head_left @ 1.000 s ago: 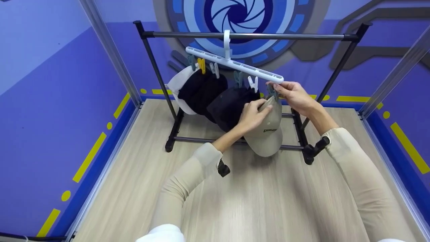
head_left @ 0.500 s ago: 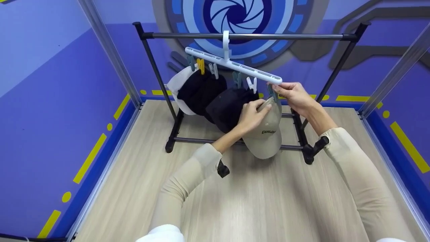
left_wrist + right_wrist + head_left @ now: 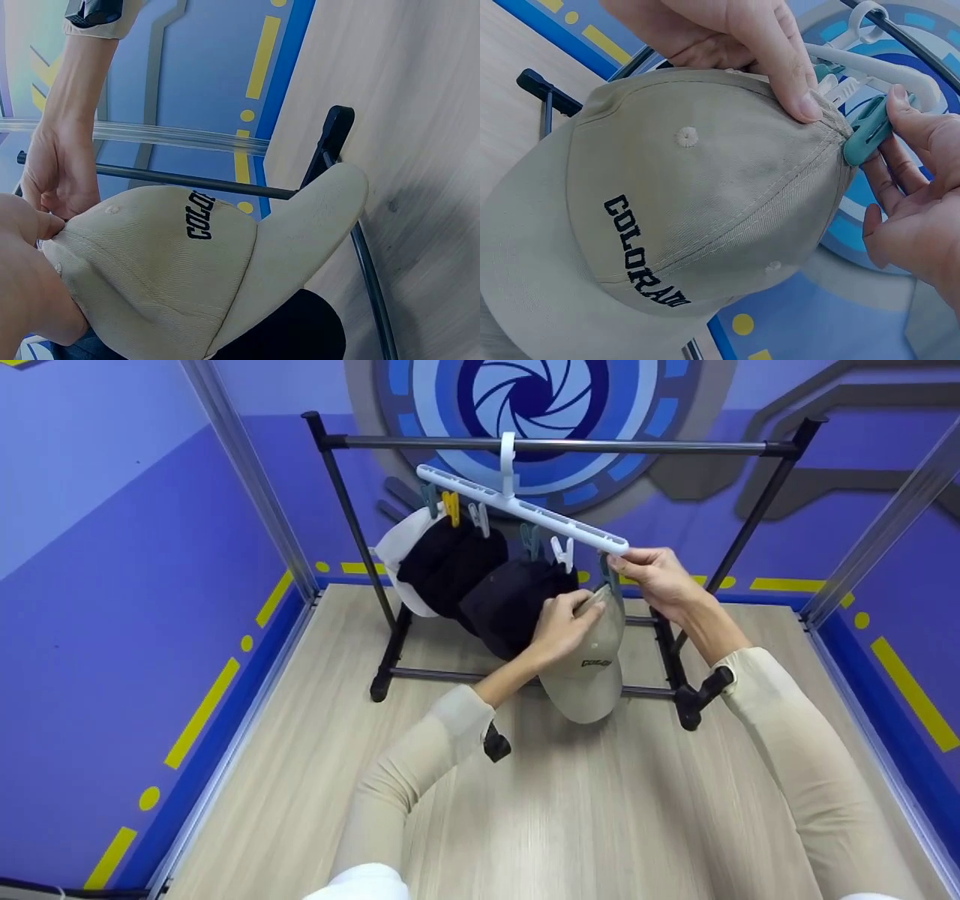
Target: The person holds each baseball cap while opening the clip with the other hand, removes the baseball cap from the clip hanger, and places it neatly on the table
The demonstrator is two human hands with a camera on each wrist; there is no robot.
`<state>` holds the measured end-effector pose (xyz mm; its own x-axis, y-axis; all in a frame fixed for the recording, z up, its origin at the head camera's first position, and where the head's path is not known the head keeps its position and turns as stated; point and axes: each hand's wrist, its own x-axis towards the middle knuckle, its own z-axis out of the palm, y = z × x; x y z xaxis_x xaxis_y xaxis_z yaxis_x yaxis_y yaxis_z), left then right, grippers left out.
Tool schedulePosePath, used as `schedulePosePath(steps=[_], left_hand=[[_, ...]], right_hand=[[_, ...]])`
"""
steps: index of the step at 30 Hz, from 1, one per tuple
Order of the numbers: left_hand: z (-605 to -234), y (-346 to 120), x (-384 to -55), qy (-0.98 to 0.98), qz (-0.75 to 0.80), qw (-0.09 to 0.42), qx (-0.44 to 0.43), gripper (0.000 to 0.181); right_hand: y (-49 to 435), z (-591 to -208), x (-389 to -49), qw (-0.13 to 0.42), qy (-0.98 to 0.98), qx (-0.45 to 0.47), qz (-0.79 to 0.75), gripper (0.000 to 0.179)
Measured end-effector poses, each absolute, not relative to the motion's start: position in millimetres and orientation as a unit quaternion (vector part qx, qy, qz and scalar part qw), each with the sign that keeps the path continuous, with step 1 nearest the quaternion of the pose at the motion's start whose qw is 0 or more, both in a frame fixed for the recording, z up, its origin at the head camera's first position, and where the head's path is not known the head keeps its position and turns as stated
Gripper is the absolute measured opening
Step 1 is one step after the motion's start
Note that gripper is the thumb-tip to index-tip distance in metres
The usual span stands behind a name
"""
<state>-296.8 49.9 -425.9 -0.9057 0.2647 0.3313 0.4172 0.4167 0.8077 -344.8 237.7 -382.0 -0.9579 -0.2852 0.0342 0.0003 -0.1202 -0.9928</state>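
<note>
A beige baseball cap [image 3: 581,660] with dark lettering hangs brim down at the right end of the white clip hanger [image 3: 525,508]. My left hand [image 3: 562,626] pinches the cap's crown between thumb and fingers. My right hand [image 3: 664,581] pinches a teal clothespin [image 3: 870,129] under the hanger's end, between thumb and fingers. In the right wrist view the clothespin's tip meets the cap's edge. Beside the beige cap hang a dark cap [image 3: 510,604], a black cap [image 3: 450,562] and a white cap [image 3: 403,540]. The hanger tilts down to the right.
The hanger's hook sits on the top bar [image 3: 637,446] of a black metal rack. Further clothespins, among them a yellow clothespin [image 3: 451,508] and a white clothespin [image 3: 562,553], hang along the hanger. The wood-look floor [image 3: 540,810] lies below, with blue walls around.
The beige cap has shifted slightly down and left, its lettering turning more into view. The hanger's right end and my right hand have dropped a little. Both hands keep their hold.
</note>
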Motion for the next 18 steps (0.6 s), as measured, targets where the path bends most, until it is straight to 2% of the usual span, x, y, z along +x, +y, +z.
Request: schedulePosePath(steps=[7,18], left_hand=[[-430,48,-295,-0.839,-0.499,0.069,-0.204,0.020],[-443,48,-288,-0.848,-0.486,0.055,-0.205,0.016]], right_hand=[[238,-385,-345,0.107,0.650,-0.103,-0.745,0.017],[239,-390,-346,0.090,0.658,-0.106,-0.740,0.015]])
